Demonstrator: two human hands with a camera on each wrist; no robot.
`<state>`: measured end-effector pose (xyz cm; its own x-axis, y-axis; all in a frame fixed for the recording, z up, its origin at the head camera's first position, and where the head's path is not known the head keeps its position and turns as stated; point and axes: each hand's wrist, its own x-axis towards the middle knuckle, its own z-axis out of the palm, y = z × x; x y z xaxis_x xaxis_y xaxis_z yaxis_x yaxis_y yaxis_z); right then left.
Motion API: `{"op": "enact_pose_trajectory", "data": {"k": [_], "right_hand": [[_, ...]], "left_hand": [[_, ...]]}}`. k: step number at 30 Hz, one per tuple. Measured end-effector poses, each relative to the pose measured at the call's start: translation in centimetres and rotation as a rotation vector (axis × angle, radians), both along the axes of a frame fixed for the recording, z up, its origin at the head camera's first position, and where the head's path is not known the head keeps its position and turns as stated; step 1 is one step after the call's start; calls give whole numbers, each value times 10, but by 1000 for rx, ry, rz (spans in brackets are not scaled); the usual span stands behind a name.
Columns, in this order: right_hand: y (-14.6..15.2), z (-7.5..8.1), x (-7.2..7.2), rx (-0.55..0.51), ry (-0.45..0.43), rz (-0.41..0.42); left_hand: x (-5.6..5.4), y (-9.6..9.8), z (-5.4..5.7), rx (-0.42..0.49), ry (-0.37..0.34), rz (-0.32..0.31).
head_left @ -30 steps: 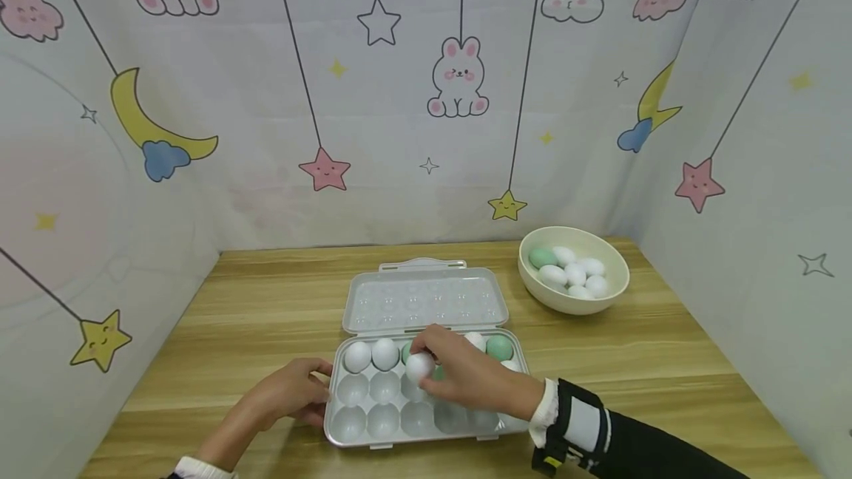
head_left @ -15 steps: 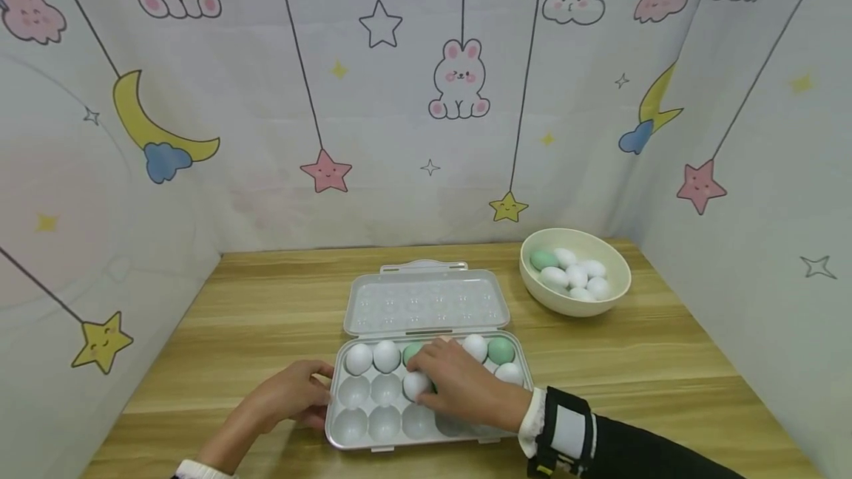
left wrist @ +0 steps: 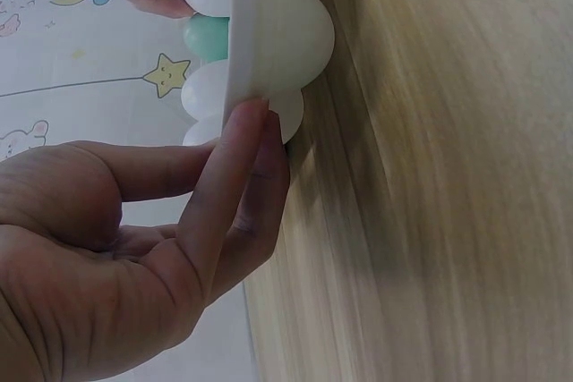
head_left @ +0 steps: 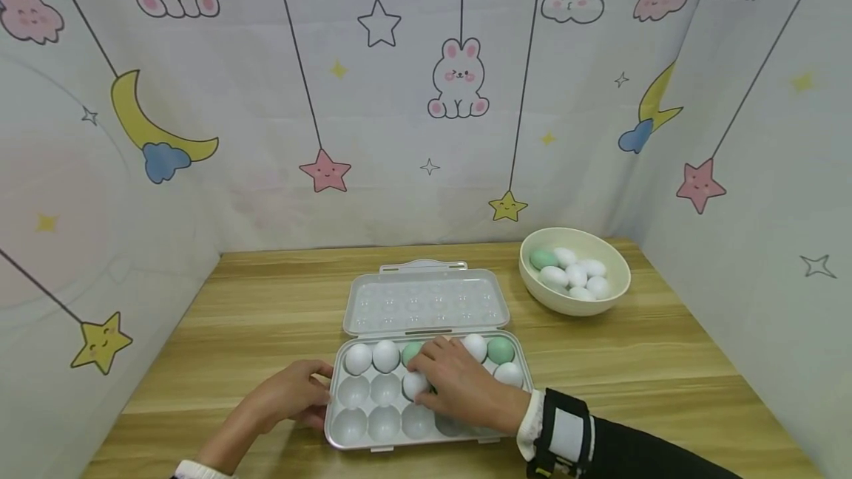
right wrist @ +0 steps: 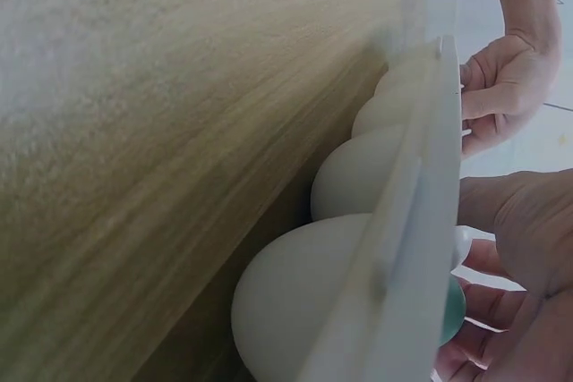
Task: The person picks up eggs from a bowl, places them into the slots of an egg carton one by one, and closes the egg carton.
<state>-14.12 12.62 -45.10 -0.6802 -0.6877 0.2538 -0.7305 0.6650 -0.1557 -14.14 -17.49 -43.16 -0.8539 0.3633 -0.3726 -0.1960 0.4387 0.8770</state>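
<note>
A plastic egg box lies on the table with its clear lid folded back. My right hand holds a white egg between thumb and fingers, down in a middle-row pocket. That hand covers the pockets to the right of it. My left hand grips the box's left end; in the left wrist view its fingertips are at the rim. White eggs and green eggs sit in the back row. Another white egg is at the right end of the middle row.
At the back right stands a cream bowl holding several white eggs and a green egg. The wooden table is bounded by a printed cloth backdrop behind and at both sides.
My right hand has lowered the white egg from above the box into the middle-row pocket and still holds it. The left hand has stayed at the box's left end.
</note>
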Motion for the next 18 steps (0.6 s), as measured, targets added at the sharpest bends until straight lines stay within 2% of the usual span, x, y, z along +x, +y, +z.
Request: {"op": "enact_pose_trajectory", "data": {"k": [10, 15, 18], "right_hand": [[3, 3, 4, -22, 11, -5], [11, 15, 5, -69, -15, -12], [19, 26, 4, -120, -1, -17]], "left_hand": [[0, 1, 0, -17, 1, 11], [1, 2, 1, -9, 2, 7], [1, 1, 1, -5, 3, 3]]}}
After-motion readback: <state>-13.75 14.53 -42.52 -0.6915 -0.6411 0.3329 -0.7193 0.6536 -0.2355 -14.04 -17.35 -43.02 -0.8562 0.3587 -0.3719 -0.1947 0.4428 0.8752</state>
